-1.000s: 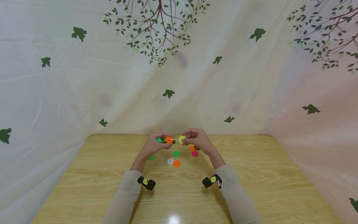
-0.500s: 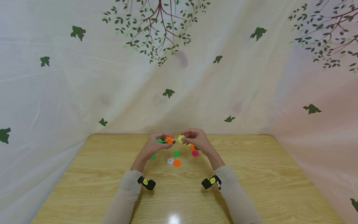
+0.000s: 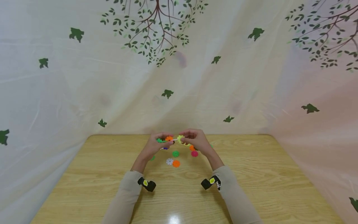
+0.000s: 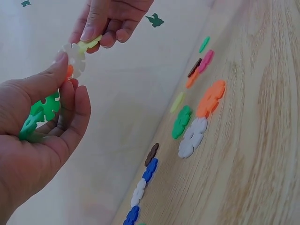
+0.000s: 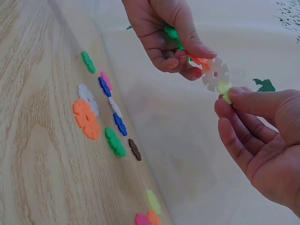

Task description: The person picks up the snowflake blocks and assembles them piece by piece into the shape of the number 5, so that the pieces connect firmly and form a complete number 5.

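Observation:
My left hand (image 3: 152,146) holds a short chain of notched plastic snowflake discs, raised over the far part of the table. Green discs (image 4: 47,107) lie against its palm, and an orange disc (image 5: 200,61) is pinched between thumb and fingers. From the orange one a white disc (image 5: 216,75) sticks out toward the other hand. My right hand (image 3: 197,140) pinches a yellow disc (image 5: 225,93) between thumb and forefinger. That yellow disc meets the edge of the white one, seen overlapping it in both wrist views. The fingers partly hide the orange and green discs.
Loose discs lie on the wooden table (image 3: 179,193) below the hands: orange (image 3: 176,163), white (image 3: 169,161), green (image 3: 175,153) and pink (image 3: 194,153), with brown (image 4: 152,154) and blue (image 5: 120,124) ones near the far edge. A printed curtain (image 3: 134,102) hangs right behind.
My right hand, with the yellow disc, has edged slightly left toward the chain. The orange disc in my left hand has tilted and shows less in the head view.

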Available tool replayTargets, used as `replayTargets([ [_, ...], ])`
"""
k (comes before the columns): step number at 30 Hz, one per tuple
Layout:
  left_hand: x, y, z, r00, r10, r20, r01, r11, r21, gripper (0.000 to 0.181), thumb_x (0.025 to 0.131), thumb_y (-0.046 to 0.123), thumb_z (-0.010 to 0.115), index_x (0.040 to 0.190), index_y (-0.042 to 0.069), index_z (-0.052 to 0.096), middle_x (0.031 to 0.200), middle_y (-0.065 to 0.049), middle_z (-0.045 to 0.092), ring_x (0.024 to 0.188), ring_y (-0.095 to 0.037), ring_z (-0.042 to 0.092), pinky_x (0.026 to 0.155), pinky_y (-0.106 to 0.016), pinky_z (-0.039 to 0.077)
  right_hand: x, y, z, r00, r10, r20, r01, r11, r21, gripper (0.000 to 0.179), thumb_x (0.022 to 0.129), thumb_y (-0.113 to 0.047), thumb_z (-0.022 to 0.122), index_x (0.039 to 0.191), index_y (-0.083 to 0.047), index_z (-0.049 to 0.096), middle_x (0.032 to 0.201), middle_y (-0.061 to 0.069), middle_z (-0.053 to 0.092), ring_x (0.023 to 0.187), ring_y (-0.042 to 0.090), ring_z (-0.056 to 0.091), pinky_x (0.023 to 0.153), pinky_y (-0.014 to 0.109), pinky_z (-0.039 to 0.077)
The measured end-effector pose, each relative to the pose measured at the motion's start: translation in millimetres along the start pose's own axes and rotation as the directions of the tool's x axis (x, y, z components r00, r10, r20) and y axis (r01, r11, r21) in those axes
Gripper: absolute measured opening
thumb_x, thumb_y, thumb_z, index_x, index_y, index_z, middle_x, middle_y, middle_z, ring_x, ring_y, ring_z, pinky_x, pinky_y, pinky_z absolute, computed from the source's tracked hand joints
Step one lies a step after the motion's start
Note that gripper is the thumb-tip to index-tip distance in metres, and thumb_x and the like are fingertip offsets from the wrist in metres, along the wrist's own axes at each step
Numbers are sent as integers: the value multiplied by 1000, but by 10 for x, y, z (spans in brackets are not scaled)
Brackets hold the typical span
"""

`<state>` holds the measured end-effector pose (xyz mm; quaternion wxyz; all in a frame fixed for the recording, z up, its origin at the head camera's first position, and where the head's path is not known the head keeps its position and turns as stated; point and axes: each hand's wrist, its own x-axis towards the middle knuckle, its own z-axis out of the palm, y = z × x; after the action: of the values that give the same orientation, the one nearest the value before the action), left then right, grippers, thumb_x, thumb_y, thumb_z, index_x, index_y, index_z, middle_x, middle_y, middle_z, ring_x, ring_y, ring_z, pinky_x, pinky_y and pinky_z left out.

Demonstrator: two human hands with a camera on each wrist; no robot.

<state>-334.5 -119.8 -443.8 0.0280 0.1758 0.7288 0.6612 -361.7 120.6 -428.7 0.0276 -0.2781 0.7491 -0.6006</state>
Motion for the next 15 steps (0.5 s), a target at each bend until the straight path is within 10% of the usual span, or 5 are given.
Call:
replayTargets([
  [7,5,13,20,999,-35,-12,35,999,-7,35,94,15,75,126,2,69,108,-18,73,89,-20,72,90,-55,59,-2,-13,-12,1000,4,1,-4,1000,-18,22,94,-4,72,115,3,73,94,24,73,85,41,71,75,45,63],
  [15,-5,35,47,1000,-27,-5,27,998,-63,32,93,13,76,121,-2,70,102,-11,75,86,-16,75,95,-65,53,-23,-43,-15,999,36,-9,-36,999,-19,24,94,-6,72,116,4,72,96,29,71,72,9,68,65,21,57],
])
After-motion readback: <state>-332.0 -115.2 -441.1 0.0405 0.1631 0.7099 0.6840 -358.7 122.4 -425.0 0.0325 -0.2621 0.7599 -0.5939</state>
